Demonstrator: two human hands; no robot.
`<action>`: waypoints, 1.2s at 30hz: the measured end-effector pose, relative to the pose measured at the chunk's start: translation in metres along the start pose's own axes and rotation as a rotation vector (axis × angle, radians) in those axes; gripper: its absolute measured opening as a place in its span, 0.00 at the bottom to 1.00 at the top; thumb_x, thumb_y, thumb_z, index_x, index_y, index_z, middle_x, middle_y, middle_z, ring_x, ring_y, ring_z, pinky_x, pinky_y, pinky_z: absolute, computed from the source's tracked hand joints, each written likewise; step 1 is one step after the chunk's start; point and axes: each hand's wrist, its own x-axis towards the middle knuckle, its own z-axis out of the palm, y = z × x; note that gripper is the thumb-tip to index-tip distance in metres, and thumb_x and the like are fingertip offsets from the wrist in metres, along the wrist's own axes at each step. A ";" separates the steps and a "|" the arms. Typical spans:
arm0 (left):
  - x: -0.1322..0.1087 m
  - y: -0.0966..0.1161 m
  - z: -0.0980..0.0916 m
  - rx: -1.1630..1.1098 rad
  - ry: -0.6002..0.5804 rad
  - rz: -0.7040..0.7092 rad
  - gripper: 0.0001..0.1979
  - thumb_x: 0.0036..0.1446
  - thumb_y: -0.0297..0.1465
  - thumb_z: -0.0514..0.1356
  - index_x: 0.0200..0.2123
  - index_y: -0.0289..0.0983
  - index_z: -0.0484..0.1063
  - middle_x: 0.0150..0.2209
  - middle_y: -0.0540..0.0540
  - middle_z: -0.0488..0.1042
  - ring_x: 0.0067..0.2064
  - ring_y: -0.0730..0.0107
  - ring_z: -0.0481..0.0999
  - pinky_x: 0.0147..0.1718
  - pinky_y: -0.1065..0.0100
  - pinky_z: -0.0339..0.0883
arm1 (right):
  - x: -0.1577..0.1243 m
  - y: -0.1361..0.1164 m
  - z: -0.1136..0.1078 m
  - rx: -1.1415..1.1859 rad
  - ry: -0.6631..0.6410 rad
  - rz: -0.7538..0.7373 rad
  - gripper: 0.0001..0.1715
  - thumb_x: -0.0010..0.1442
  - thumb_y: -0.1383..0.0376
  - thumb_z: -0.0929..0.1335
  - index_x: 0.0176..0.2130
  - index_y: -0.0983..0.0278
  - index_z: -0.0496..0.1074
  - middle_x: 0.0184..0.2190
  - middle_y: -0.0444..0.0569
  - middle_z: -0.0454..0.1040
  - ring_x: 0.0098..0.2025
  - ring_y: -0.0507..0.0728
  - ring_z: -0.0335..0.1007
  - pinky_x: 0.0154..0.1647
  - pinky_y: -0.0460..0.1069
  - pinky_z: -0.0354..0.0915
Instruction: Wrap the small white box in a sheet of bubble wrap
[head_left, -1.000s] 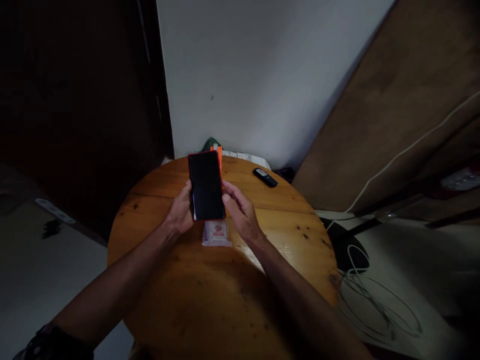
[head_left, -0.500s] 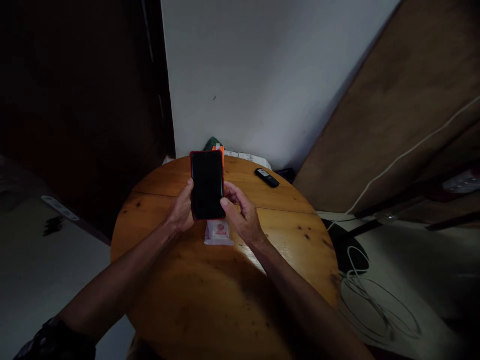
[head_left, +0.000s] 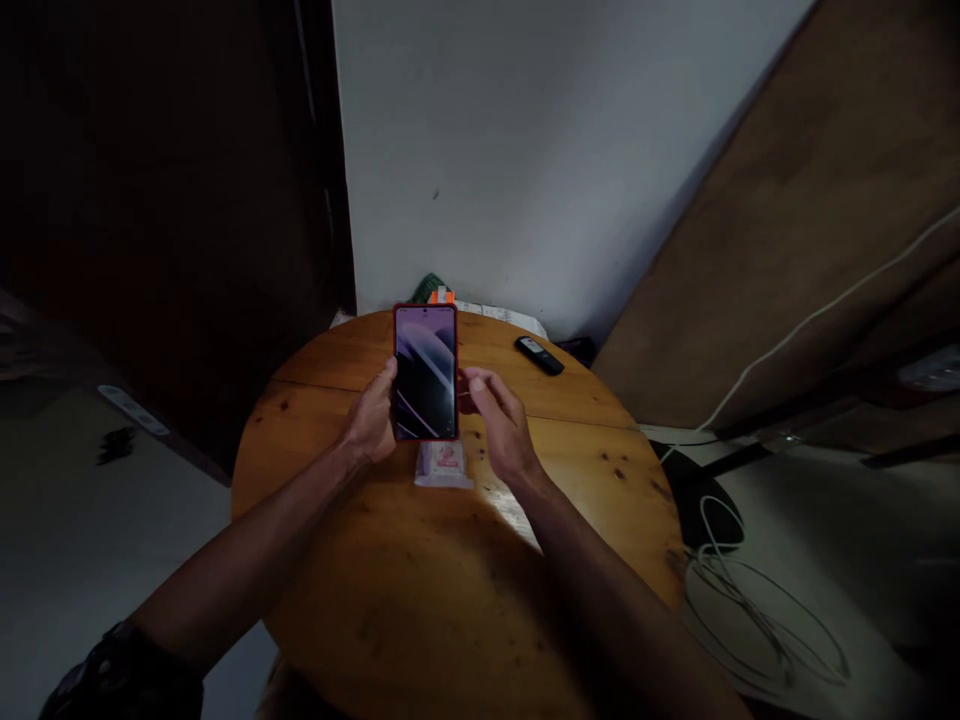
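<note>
A smartphone (head_left: 426, 375) in a red case stands nearly upright above the table, its lit screen facing me with a purple and dark wallpaper. My left hand (head_left: 373, 415) is closed on its left side, thumb along the edge and the other fingers hidden behind. Beside the right edge is my right hand (head_left: 504, 415), thumb off the screen and fingers loosely bent; whether a fingertip touches the case is hard to tell. Just below the phone, a small clear plastic packet (head_left: 442, 466) with a red print lies on the wood, partly covered by the phone.
The round wooden table (head_left: 360, 560) fills the middle. A black remote-like handset (head_left: 539, 355) lies at its back right. Behind the phone are an orange object (head_left: 442, 296), something green (head_left: 429, 288) and printed paper (head_left: 499, 315) by the wall. A pale cable (head_left: 739, 600) coils on the floor at right.
The phone's screen has gone from black to lit. My right thumb has come away from the phone's right edge. The view has shifted slightly, moving everything a little right.
</note>
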 end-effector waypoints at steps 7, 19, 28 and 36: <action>0.008 -0.002 -0.011 0.004 0.019 0.060 0.24 0.64 0.49 0.56 0.48 0.36 0.76 0.41 0.42 0.83 0.48 0.53 0.81 0.51 0.55 0.74 | 0.005 -0.015 -0.019 0.005 -0.426 0.230 0.27 0.60 0.43 0.68 0.30 0.64 0.74 0.26 0.47 0.76 0.28 0.53 0.73 0.27 0.47 0.62; -0.003 0.014 -0.002 0.097 -0.142 0.061 0.21 0.63 0.46 0.58 0.46 0.36 0.76 0.45 0.40 0.81 0.55 0.49 0.77 0.53 0.53 0.71 | 0.005 -0.003 -0.015 0.196 -0.430 0.249 0.21 0.55 0.50 0.74 0.37 0.63 0.73 0.33 0.48 0.80 0.31 0.54 0.79 0.33 0.49 0.76; 0.002 0.010 -0.004 0.113 -0.170 0.141 0.08 0.57 0.29 0.65 0.41 0.36 0.77 0.40 0.45 0.81 0.44 0.63 0.79 0.52 0.60 0.70 | 0.010 -0.001 -0.021 0.184 -0.290 0.213 0.24 0.51 0.48 0.76 0.38 0.62 0.74 0.33 0.45 0.79 0.32 0.55 0.80 0.35 0.50 0.76; 0.004 0.008 -0.005 0.097 -0.175 0.144 0.10 0.56 0.28 0.67 0.42 0.34 0.78 0.39 0.44 0.81 0.41 0.65 0.80 0.51 0.61 0.70 | 0.012 0.003 -0.023 0.199 -0.276 0.225 0.25 0.50 0.49 0.76 0.40 0.63 0.75 0.33 0.46 0.79 0.31 0.54 0.80 0.34 0.49 0.75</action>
